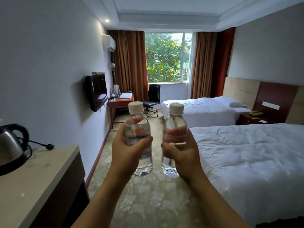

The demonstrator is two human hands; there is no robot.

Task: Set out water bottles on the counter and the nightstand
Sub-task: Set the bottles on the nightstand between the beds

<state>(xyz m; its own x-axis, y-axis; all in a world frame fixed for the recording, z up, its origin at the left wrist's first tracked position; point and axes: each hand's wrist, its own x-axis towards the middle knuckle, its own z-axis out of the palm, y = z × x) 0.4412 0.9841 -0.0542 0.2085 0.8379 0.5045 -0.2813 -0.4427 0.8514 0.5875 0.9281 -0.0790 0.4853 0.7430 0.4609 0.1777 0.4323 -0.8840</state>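
Note:
I hold two clear water bottles upright in front of me, side by side over the carpet. My left hand [127, 148] grips the left bottle [139, 129], which has a white cap and a red-and-white label. My right hand [182, 153] grips the right bottle [175, 127], also white-capped, its label facing away. The pale counter [37, 175] lies at my lower left. The dark wooden nightstand [254, 119] stands far right between the two beds, with a telephone on it.
A steel kettle [11, 147] with its loose cord sits on the counter's back left. Two white beds [246, 158] fill the right side. A desk [120, 102] and black office chair [152, 97] stand by the window; a television [97, 92] hangs on the left wall.

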